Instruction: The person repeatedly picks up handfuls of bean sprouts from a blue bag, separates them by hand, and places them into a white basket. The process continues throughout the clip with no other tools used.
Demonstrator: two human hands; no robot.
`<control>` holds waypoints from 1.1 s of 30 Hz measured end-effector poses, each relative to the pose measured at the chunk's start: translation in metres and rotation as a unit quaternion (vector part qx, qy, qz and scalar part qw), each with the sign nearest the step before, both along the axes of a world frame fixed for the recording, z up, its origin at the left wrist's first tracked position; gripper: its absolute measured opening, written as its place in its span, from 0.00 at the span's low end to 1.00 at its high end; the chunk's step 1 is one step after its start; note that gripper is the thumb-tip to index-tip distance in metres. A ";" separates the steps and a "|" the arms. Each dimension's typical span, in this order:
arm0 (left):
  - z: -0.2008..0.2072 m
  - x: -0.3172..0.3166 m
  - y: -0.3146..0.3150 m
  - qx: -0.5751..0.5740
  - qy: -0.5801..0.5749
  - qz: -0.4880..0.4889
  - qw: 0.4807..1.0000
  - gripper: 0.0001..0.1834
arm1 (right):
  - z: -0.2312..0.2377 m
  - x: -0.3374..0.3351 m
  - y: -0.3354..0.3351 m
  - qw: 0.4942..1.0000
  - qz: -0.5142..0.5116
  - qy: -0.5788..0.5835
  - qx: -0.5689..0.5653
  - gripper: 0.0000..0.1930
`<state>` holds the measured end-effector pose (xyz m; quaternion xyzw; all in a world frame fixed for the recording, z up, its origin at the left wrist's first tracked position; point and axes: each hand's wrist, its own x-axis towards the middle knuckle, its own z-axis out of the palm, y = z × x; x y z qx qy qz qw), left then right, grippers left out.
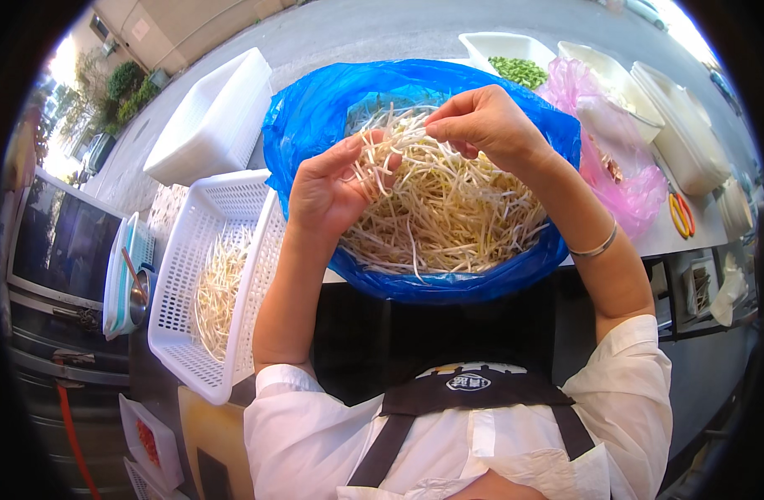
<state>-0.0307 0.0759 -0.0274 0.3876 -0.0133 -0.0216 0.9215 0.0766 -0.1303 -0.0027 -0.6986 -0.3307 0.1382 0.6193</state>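
A blue plastic bag (307,108) stands wide open in front of me, filled with a heap of bean sprouts (457,221). Above its left part, my left hand (328,187) is curled round a small bunch of bean sprouts (375,167). Close by, my right hand (486,125) has its thumb and fingertips pinched at the upper end of the same sprouts. On my left is a white perforated basket (219,196) with a smaller pile of bean sprouts (224,292) inside.
Stacked white baskets (211,117) stand beyond the basket. At the far right are a tub of chopped greens (515,71), a pink plastic bag (624,192), pale containers (682,125) and orange-handled scissors (682,215). A metal bowl (139,304) sits at the left.
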 end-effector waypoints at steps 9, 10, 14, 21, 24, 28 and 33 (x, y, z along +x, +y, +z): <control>-0.005 0.002 -0.002 0.063 0.019 0.012 0.998 0.12 | -0.011 -0.018 0.015 0.921 -0.094 -0.364 -0.107 0.09; -0.006 0.002 -0.002 0.062 0.016 0.009 0.998 0.12 | -0.013 -0.019 0.017 0.917 -0.104 -0.370 -0.109 0.10; -0.008 0.002 -0.002 0.073 0.032 0.032 0.996 0.12 | -0.013 -0.016 0.013 0.971 -0.094 -0.196 -0.099 0.14; -0.013 0.002 -0.006 0.093 -0.003 0.054 0.994 0.12 | 0.000 -0.004 -0.066 0.957 -0.216 -0.175 0.086 0.08; -0.016 0.003 -0.001 0.115 -0.021 0.052 0.992 0.10 | -0.002 0.024 -0.137 0.832 -0.437 -0.319 0.126 0.09; -0.013 0.010 0.001 0.136 -0.042 0.061 0.988 0.10 | -0.023 0.062 -0.209 0.792 -0.457 -0.313 -0.258 0.12; 0.000 0.019 -0.010 0.172 -0.019 0.084 0.981 0.11 | -0.019 0.073 -0.256 0.786 -0.436 -0.367 -0.239 0.12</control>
